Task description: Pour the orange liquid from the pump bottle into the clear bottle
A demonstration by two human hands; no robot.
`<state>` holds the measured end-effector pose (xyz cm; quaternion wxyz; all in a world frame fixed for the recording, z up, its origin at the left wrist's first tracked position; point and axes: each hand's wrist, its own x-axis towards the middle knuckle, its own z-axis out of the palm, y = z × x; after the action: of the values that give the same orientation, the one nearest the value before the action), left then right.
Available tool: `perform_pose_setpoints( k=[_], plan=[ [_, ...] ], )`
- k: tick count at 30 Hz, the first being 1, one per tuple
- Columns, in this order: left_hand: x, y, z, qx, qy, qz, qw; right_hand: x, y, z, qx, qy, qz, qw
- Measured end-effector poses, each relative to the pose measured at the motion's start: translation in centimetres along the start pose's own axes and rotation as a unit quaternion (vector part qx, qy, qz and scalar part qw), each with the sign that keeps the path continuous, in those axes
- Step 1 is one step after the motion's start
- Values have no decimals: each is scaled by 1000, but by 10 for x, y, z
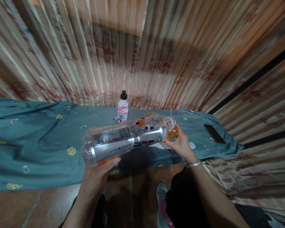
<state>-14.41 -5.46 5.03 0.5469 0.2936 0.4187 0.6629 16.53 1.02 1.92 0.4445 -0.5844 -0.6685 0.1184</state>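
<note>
A large clear plastic bottle with a silver and orange label lies tilted across the middle of the view, neck to the right and a little higher. Under its base end is my left hand, closed around it, thumb along the near side. At the neck, my right hand has its fingers closed around the bottle from below. An amber see-through thing shows right behind the neck, next to my right fingers; its kind is partly hidden. The bottle mouth points right, and the inside looks largely see-through.
A small bottle with a black cap and pink label stands on the green patterned cloth, behind the large bottle. A dark phone lies at the right end. Pleated curtains hang behind. My shoe is on the tiled floor below.
</note>
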Motion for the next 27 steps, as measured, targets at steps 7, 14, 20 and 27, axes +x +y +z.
perform_pose_setpoints(
  k=[7, 14, 20, 27],
  plan=[
    [1, -2, -2, 5, -3, 8, 1000, -1, 2, 0, -12, 9, -9, 1000],
    [1, 0, -1, -1, -12, 15, 1000, -1, 5, 1, -18, 14, -8, 1000],
    [0, -1, -1, -6, -5, 4, 1000, -2, 0, -1, -17, 4, -2, 1000],
    [0, -3, -4, 6, -9, -3, 1000, -3, -2, -3, -33, 12, -6, 999]
  ],
)
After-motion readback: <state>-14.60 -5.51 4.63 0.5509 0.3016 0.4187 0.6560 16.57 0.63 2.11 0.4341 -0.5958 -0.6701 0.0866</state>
